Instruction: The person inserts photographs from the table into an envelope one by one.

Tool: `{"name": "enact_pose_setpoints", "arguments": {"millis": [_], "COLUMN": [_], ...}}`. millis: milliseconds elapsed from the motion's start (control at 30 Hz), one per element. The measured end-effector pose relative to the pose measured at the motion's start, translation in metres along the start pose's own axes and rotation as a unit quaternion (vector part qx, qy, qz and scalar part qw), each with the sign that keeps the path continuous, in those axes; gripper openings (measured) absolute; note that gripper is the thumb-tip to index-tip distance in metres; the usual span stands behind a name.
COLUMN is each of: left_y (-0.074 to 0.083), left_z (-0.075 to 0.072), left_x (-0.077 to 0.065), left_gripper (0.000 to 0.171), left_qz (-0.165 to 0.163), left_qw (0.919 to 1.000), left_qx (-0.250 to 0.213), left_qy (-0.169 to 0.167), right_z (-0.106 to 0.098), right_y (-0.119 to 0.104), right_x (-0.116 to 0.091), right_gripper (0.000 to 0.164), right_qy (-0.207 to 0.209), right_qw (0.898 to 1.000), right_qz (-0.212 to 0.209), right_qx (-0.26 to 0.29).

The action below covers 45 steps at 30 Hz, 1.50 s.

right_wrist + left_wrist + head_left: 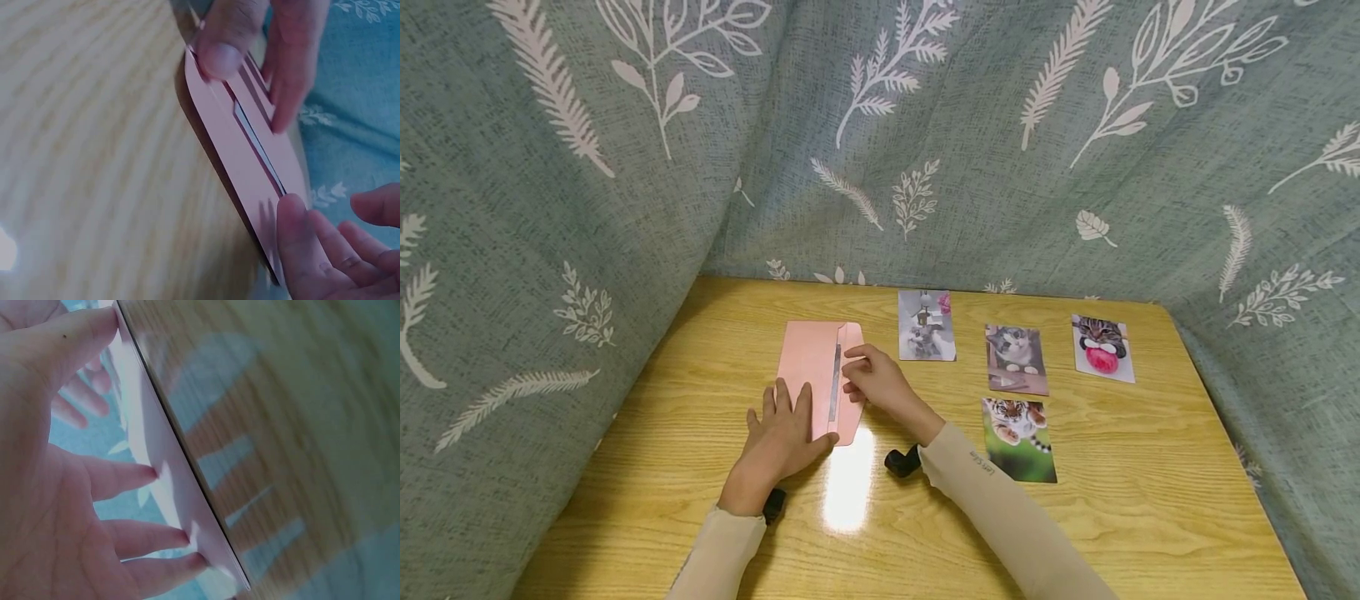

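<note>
Evenly and softly lit from above in the head view, bright enough for clear colour. One strong white glare patch on the glossy desk (pixel 848 487) near its front edge, just below the pink envelope (pixel 820 379). Only faint, short shadows under the left hand (pixel 782 437) and right hand (pixel 880 385). Sharp in the middle, with wide-angle bending of the curtain (pixel 587 167) toward the left and right corners. Dimmer and bluish in both wrist views. Heavily blurred in the left wrist view, wood grain smeared, pale reflections streaking the desk. Soft in the right wrist view too, nearest fingers (pixel 300 244) out of focus, a small glare spot at the left edge.
</note>
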<state>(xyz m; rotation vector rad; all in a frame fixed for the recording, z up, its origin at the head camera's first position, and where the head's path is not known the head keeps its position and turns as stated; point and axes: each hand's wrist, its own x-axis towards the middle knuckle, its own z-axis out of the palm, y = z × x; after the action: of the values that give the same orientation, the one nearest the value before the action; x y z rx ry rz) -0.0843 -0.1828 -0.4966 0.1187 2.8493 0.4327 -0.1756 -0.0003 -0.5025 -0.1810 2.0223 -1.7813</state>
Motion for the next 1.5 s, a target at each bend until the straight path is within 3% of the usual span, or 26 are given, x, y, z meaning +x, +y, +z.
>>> {"name": "enact_pose_setpoints", "arguments": {"millis": [200,467,667,967,1300,1500], "left_y": [0.000,-0.001,-0.001,-0.001,-0.001,0.000], "left_z": [0.001,0.001,0.002,0.002,0.000,-0.001], "left_x": [-0.001,-0.003,-0.003,-0.004,-0.004,-0.003], "left_gripper": [0.096,0.096,0.096,0.095,0.094,0.094], "left_qz": [0.000,-0.001,0.000,0.008,0.003,0.003], "left_qw": [1.0000,1.0000,0.9999,0.9998,1.0000,1.0000], "left_qx": [0.000,-0.006,-0.011,-0.011,-0.005,-0.008], "left_qy": [-0.001,0.000,0.001,0.012,0.000,-0.003], "right_z": [-0.026,-0.068,-0.103,-0.147,-0.160,-0.157], "right_y": [-0.003,-0.007,-0.006,0.002,0.004,0.003], "right_x": [-0.001,0.003,0.011,0.032,0.048,0.051], "right_gripper": [0.033,0.034,0.033,0.036,0.052,0.062], "right_qy": [0.012,0.046,0.110,0.194,0.170,0.173], "right_qw": [0.998,0.994,0.976,0.954,0.931,0.910], "right_qz": [-0.040,-0.061,-0.074,-0.054,-0.030,0.026], "right_qx": [-0.049,-0.085,-0.170,-0.221,-0.323,-0.376]}}
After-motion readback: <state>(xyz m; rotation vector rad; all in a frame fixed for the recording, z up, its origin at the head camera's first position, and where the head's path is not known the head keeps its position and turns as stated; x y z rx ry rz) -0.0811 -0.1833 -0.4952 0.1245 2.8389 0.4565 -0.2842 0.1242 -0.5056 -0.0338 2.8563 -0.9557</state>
